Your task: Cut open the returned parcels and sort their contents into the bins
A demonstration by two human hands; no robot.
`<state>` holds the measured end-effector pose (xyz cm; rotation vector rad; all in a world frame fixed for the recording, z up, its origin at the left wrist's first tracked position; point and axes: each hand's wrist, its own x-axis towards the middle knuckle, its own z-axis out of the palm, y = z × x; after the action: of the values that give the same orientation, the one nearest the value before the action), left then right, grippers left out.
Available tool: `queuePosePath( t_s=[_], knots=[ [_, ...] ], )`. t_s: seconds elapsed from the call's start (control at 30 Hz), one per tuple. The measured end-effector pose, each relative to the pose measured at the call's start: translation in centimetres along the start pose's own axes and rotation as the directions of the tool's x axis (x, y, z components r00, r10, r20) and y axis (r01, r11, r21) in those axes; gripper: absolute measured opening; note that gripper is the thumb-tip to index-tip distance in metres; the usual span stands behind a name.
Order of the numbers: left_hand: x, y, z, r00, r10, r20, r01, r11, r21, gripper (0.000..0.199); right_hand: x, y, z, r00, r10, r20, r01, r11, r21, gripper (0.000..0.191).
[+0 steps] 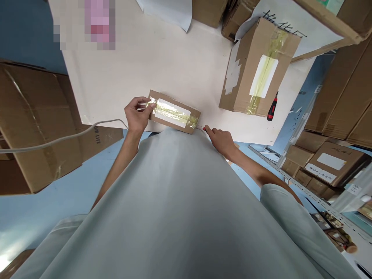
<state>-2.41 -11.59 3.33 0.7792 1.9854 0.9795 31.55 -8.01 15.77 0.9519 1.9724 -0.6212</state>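
A small flat cardboard box (171, 112) with a white label and yellowish clear tape lies at the table's near edge. My left hand (139, 113) grips its left end, thumb on top of the tape. In my right hand (221, 141) is a screwdriver (204, 128) with a red handle end showing; its thin metal shaft points left and reaches the box's right end. The fingers are wrapped round the handle, which is mostly hidden.
A larger taped box (261, 69) stands on the white table (174, 66) at the right, with a red and black screwdriver (272, 108) beside it. A cable (66, 136) runs in from the left. Large cartons (37, 124) stand left, and shelved boxes (327, 162) right.
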Motion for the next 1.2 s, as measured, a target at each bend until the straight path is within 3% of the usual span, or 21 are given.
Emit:
queuePosePath(
  t_s=[0.23, 0.53, 0.73, 0.97, 1.2],
  knots=[
    [0.0, 0.2, 0.0, 1.000, 0.009, 0.017, -0.009, 1.000, 0.000, 0.030, 0.8, -1.7, -1.8, 1.000, 0.020, -0.010, -0.020, 1.000, 0.019, 0.065],
    [0.4, 0.3, -0.1, 1.000, 0.021, 0.022, -0.020, 0.999, -0.036, 0.026, 0.9, 1.0, 0.5, 0.993, -0.034, -0.113, 0.039, 0.998, 0.044, 0.056],
    [0.1, 0.7, 0.0, 0.999, 0.035, -0.004, -0.035, 0.999, -0.041, 0.024, -1.1, -0.1, 0.2, 0.987, -0.011, -0.161, 0.016, 0.999, 0.031, 0.060],
    [-0.1, 1.0, -0.1, 1.000, 0.028, 0.009, -0.028, 1.000, -0.013, 0.028, 0.8, -0.6, 0.4, 0.988, -0.007, -0.153, 0.009, 1.000, 0.013, 0.062],
    [0.1, 0.9, 0.1, 0.999, 0.033, 0.035, -0.034, 0.999, 0.006, 0.031, 0.5, -1.6, 0.1, 0.991, 0.009, -0.135, -0.011, 1.000, -0.009, 0.070]
  ],
)
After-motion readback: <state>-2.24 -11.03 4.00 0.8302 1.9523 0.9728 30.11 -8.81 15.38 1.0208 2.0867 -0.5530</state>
